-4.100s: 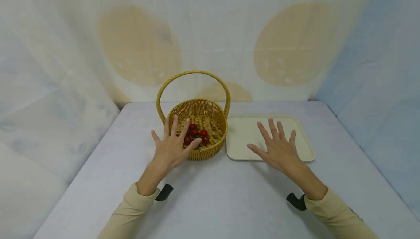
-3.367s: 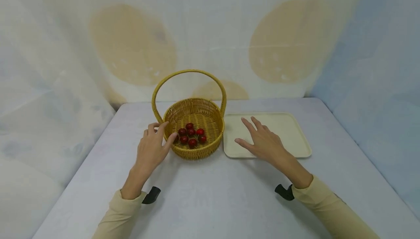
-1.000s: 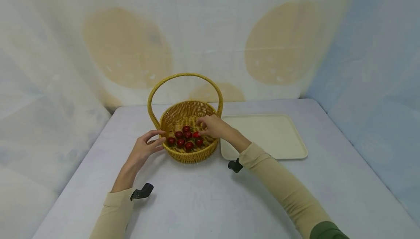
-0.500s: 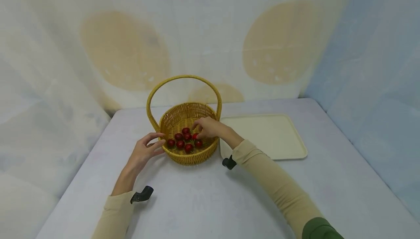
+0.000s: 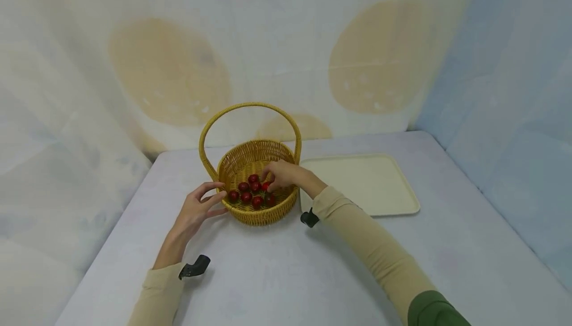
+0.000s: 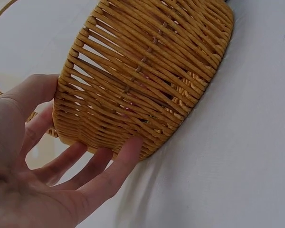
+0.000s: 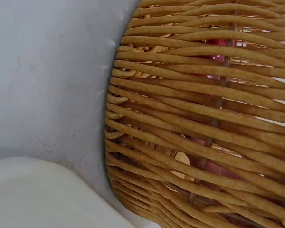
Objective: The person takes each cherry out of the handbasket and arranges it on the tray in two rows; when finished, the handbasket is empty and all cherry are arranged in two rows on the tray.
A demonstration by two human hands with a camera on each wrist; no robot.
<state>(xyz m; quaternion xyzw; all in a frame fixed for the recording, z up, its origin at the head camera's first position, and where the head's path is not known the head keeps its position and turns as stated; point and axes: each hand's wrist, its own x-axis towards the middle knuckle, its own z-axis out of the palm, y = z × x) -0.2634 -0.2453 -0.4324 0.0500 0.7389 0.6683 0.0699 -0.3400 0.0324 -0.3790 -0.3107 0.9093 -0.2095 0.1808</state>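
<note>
A yellow wicker basket (image 5: 256, 216) with a tall hooped handle stands on the table, holding several dark red cherries (image 5: 246, 197). My left hand (image 5: 198, 206) grips its left rim, thumb at the top edge and fingers spread along the outer wall; the left wrist view shows that same hand (image 6: 61, 166) against the woven side. My right hand (image 5: 283, 174) reaches over the right rim into the basket. Its thumb and fingertips pinch a brighter red cherry (image 5: 265, 186), partly covered by them. In the right wrist view the basket wall (image 7: 204, 109) hides the hand's fingers.
A cream rectangular tray (image 5: 366, 184) lies flat just right of the basket, with the right forearm crossing its near left corner. The basket's handle (image 5: 250, 104) arches above the hands. Cloth hangs behind and at both sides of the white table (image 5: 268, 276).
Since the earliest frames, both spread hands have come to the basket: the left onto its rim, the right inside among the cherries. Over the last second the right fingers have closed in around the bright cherry.
</note>
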